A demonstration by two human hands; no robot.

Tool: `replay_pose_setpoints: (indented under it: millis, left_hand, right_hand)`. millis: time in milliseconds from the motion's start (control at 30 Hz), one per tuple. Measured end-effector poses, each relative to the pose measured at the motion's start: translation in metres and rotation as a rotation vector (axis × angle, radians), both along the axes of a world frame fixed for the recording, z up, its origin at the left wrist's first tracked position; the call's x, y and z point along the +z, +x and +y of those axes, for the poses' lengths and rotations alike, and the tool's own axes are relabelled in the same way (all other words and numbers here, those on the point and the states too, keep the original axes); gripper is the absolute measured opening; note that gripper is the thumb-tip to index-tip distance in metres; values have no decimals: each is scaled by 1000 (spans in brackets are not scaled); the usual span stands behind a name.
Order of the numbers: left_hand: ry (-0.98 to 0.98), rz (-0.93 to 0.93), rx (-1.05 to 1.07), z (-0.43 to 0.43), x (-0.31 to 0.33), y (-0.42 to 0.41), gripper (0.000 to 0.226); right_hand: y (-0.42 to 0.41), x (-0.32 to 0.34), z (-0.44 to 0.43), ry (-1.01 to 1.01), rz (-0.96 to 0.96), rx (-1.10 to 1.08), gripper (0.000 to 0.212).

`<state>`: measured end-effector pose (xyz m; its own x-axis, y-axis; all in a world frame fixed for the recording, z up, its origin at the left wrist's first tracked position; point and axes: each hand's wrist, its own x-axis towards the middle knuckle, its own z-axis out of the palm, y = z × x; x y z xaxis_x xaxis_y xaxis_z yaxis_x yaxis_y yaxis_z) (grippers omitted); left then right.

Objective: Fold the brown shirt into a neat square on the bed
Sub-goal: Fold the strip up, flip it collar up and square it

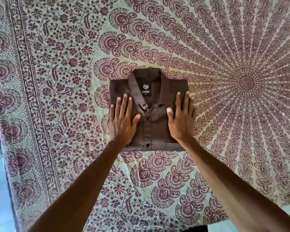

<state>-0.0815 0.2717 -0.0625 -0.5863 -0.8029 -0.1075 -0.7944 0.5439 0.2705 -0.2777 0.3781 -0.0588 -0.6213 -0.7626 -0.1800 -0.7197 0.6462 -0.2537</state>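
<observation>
Nearest the camera, lower frame: two bare forearms, entering from the bottom corners and converging toward the middle of the bed.

Item 1. Left hand [122,121]: palm down, flat on the left half of the brown shirt [151,124]. Fingers extended and slightly spread, thumb angled inward toward the button placket. Nothing gripped; the hand presses on the cloth.

Item 2. Right hand [181,119]: palm down, flat on the right half of the shirt, along its right edge. Fingers extended and held close together, thumb set apart toward the centre. Nothing gripped.

Item 3. Brown shirt: folded into a compact, roughly square packet, front up, lying flat at mid-frame on the bedspread [57,97]. Buttons [147,145] run down the centre between the two hands. Part of a chest pocket shows at the lower right of the packet.

Item 4. Collar [147,77]: at the far edge of the packet, standing beyond the square outline. Black neck label [146,90] with white print sewn inside, size marking XL legible.

Item 5. Bedspread: pale ground with maroon floral border at left and radiating peacock-feather pattern centred at right, extending past the shirt on all sides.
</observation>
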Motion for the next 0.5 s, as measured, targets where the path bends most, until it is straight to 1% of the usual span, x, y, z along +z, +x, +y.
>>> replay_pose_setpoints:
  millis: [100, 167, 200, 267, 300, 367, 400, 433, 500]
  left_hand:
    - [-33, -43, -54, -11, -6, 12, 69]
    - [-25, -21, -2, -18, -2, 12, 71]
    - [-10, 6, 83, -17, 2, 12, 71]
    - [74, 98, 370, -10, 15, 8, 69]
    - [154, 139, 536, -6, 22, 5, 68]
    - [319, 184, 798, 1, 34, -1, 64]
    - [402, 192, 884, 2, 40, -2, 62]
    - [481, 191, 945, 0, 45, -4, 62]
    - [602, 185, 999, -9, 48, -3, 63]
  right_hand:
    - [-5, -8, 5, 18, 12, 68, 65]
    - [-5, 0, 3, -6, 12, 1, 65]
    - [-3, 7, 4, -24, 7, -80, 66]
    - [3, 19, 9, -84, -26, -259, 68]
    - [6, 24, 12, -107, -93, -344, 68]
    - [7, 30, 14, -152, -339, -536, 64]
    - [3, 31, 12, -163, -474, -629, 61]
    - [-1, 33, 9, -160, -566, -691, 59]
    - [-13, 35, 4, -162, -684, -731, 54]
